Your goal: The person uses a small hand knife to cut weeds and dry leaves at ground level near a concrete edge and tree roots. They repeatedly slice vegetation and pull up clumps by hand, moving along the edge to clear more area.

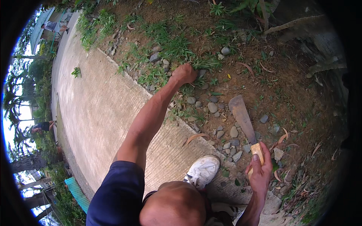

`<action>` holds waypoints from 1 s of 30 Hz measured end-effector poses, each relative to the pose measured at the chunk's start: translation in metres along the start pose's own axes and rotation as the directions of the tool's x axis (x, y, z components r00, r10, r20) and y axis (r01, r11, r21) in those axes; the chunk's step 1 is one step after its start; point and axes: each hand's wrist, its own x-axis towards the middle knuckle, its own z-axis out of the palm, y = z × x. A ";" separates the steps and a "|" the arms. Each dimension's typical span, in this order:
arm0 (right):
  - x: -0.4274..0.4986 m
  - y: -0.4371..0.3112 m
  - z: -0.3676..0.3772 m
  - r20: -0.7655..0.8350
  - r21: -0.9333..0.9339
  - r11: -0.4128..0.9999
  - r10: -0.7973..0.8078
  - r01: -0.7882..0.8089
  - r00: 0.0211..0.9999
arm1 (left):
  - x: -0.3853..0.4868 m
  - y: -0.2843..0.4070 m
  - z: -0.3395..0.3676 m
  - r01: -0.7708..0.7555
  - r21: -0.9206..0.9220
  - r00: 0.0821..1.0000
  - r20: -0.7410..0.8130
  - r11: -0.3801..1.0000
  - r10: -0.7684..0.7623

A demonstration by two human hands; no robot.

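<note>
My left hand (pixel 185 74) is closed in a fist low over the planted strip. A tuft of grass (pixel 208 63) sticks out beyond its knuckles, and the fingers' inner side is hidden. My right hand (pixel 260 172) grips the pale wooden handle (pixel 257 151) of a bolo knife. Its broad, rust-stained blade (pixel 243 114) points away from me over bare soil and stones, a little above or near the ground. Between the two hands lie several rounded grey stones (pixel 212 107).
A ribbed concrete path (pixel 113 101) runs along the left, its edge meeting the soil. My white shoe (pixel 203 171) stands on it beside my bent knee (pixel 174 202). Tree branches (pixel 294 24) reach in at upper right. Two people, one (pixel 53 26) farther up the path, are at far left.
</note>
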 end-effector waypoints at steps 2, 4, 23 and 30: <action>0.001 -0.002 0.002 0.040 0.004 1.000 -0.010 0.010 0.999 | 0.008 -0.015 0.009 -0.022 0.024 0.998 -0.051 0.999 0.023; 0.001 -0.003 0.003 0.056 -0.014 1.000 -0.018 0.019 0.998 | 0.012 -0.022 0.016 -0.129 0.120 0.991 -0.018 0.984 0.132; -0.001 -0.010 -0.002 0.134 -0.011 0.998 0.063 -0.062 0.989 | -0.086 -0.049 0.019 -0.390 -0.016 0.886 -0.278 0.921 0.371; -0.004 -0.011 0.008 0.111 -0.026 0.999 0.022 -0.019 0.994 | -0.051 0.006 0.027 -0.381 0.070 0.885 -0.261 0.922 0.386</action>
